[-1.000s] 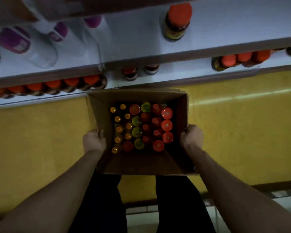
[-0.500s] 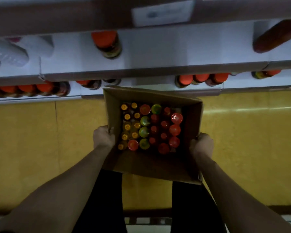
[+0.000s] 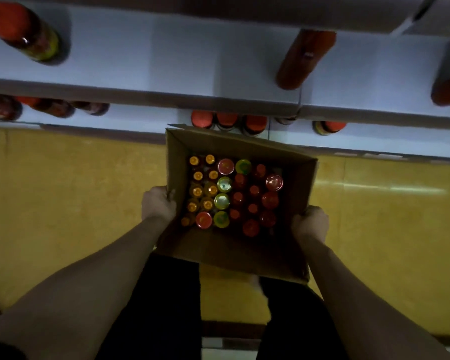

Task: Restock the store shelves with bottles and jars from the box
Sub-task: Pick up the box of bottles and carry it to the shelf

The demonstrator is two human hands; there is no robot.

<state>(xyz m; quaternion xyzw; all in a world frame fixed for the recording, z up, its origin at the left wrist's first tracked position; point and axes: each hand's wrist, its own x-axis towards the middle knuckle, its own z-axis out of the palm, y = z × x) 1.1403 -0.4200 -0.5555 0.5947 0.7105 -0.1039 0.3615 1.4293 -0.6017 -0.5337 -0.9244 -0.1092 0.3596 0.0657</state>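
I carry an open cardboard box (image 3: 234,249) in front of me, seen from above. My left hand (image 3: 158,203) grips its left rim and my right hand (image 3: 310,223) grips its right rim. Inside stand several bottles and jars: small orange-yellow caps (image 3: 198,190) on the left, green lids (image 3: 222,200) in the middle, red caps (image 3: 269,200) on the right. The white shelves (image 3: 192,68) lie just beyond the box, with red-capped bottles (image 3: 227,120) on the lower shelf by its far edge.
A red-capped jar (image 3: 24,35) stands at the upper shelf's far left and a tall red bottle (image 3: 305,58) at its right. More dark jars (image 3: 52,106) line the lower shelf at left. Yellow floor (image 3: 63,203) spreads on both sides; my dark trouser legs show below the box.
The box and both hands have shifted right along the shelves and turned slightly clockwise. The white purple-capped bottles have left the view; a tall red bottle has come in at upper right.
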